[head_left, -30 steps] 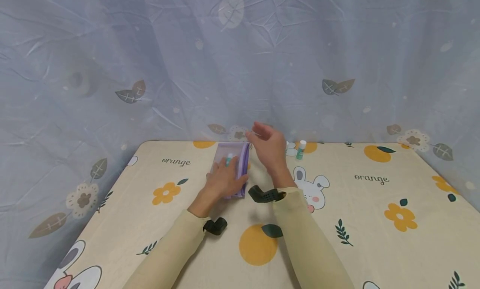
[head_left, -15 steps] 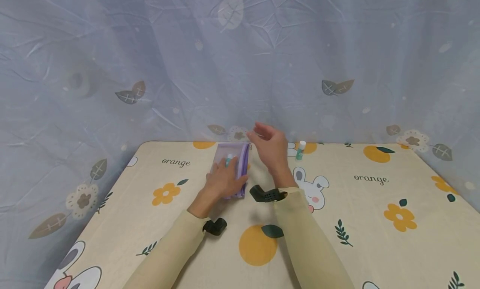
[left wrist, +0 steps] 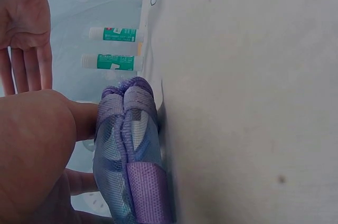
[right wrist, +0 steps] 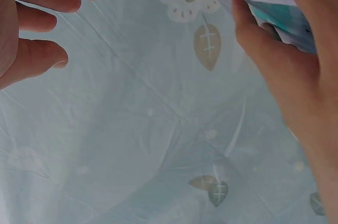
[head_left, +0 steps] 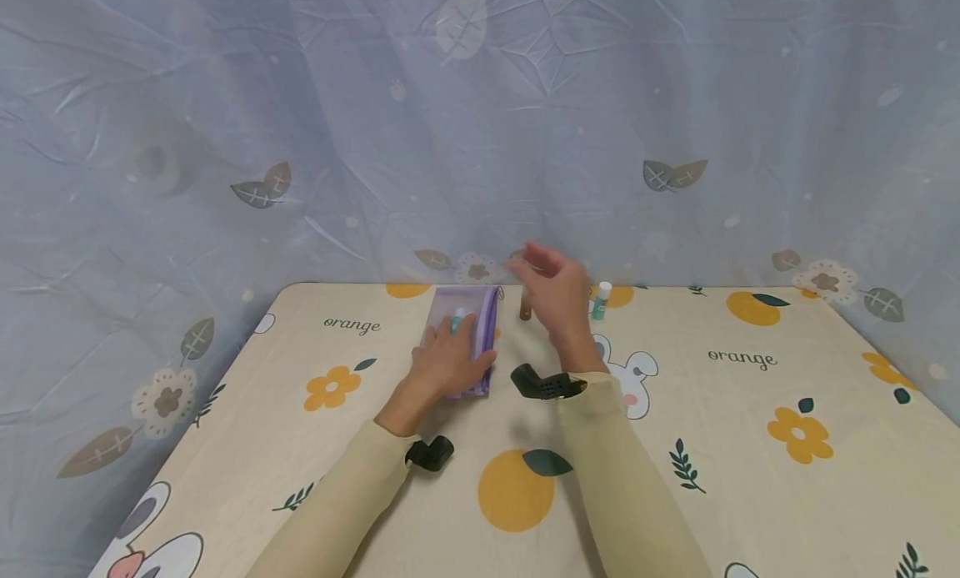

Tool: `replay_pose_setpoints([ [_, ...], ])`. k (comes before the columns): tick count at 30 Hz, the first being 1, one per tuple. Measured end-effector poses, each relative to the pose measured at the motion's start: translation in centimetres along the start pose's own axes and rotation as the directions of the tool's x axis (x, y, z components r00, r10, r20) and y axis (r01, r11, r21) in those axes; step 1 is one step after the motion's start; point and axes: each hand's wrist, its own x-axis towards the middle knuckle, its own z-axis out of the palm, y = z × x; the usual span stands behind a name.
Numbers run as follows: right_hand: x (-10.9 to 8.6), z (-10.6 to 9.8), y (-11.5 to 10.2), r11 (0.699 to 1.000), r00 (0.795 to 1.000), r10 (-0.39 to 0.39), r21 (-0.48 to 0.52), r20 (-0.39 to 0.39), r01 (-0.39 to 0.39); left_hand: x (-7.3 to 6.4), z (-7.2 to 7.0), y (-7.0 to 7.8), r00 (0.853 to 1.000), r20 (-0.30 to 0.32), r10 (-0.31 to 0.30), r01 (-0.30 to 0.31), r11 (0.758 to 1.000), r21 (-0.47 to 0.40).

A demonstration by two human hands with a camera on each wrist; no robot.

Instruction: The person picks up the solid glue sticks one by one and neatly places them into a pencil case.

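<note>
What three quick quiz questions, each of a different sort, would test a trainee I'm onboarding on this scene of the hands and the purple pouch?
1. True or false: the left hand rests on the purple pouch.
2. What does the right hand hold?
A. a brown bottle
B. nothing
C. the pouch
3. Fill in: to the right of the right hand, a small ____-labelled tube stands upright on the table.

Key
1. True.
2. B. Its fingers are spread, above the table.
3. Green.
</note>
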Motion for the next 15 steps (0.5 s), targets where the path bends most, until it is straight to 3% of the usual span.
replay_pose_setpoints([
  [15,0.7,-1.7,0.4,1.000,0.998,0.011,0.017,-0.054,-0.011,-0.2,-0.3,0.1,1.000,0.016,0.002,-0.001,1.000,-0.019],
])
